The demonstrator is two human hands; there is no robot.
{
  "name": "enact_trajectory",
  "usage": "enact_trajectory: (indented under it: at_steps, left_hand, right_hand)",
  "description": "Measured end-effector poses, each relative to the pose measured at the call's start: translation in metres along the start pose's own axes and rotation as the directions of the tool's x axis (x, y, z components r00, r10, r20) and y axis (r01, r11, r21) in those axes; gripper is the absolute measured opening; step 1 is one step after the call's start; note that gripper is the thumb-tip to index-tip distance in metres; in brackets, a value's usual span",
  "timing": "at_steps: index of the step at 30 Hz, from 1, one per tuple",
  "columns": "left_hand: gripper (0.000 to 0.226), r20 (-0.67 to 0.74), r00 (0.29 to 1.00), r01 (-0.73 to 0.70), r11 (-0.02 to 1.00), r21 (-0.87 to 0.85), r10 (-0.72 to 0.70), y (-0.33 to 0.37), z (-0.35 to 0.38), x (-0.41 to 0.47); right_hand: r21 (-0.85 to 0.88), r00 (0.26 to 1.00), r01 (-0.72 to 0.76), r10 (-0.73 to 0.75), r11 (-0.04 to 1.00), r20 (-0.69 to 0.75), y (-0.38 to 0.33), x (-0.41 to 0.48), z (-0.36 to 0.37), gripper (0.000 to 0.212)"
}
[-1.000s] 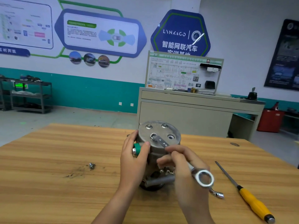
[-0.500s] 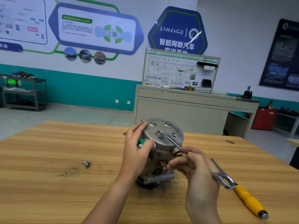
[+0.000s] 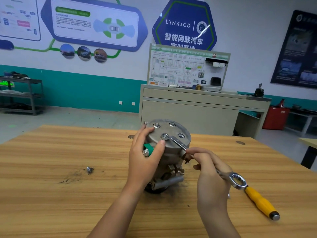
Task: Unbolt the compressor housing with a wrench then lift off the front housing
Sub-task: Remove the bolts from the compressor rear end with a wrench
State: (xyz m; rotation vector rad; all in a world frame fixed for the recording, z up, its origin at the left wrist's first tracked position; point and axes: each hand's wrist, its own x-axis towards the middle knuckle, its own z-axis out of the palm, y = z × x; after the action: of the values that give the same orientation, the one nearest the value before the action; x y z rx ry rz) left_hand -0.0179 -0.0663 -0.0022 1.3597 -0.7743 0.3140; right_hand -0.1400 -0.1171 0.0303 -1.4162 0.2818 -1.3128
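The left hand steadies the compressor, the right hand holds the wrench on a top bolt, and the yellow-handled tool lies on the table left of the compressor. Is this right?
Not quite. The head view shows the yellow-handled tool lying right of the compressor, beside the right hand that holds the wrench. The rest holds.

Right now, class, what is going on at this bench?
A person is unbolting a compressor standing on the wooden table. The left hand grips its side to steady it; the right hand holds a wrench whose far end sits on a bolt in the top face. Two other bolts sit in that face, so nothing is lifted off yet. One loose bolt lies on the table.
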Motion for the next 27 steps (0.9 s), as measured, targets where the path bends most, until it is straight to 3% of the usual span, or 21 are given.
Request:
enact_trajectory:
  at_steps: [5,17,27]
  left_hand:
    - [0.032,-0.017,1.0,-0.015,1.0,-0.006,0.015,0.001,0.0,0.0]
    - [0.036,-0.122,0.991,-0.05,0.999,0.007,0.05,-0.003,-0.009,-0.001]
    - [0.033,-0.097,0.993,-0.06,0.997,0.041,0.064,-0.003,-0.006,0.001]
  right_hand:
    - [0.024,0.999,0.038,-0.038,0.999,0.014,0.004,-0.003,0.002,0.029]
    - [0.009,0.986,0.043,-0.044,0.999,0.161,0.001,-0.006,0.001,0.044]
    - [-0.002,0.977,0.043,-0.042,0.999,0.208,0.0,0.004,-0.01,0.04]
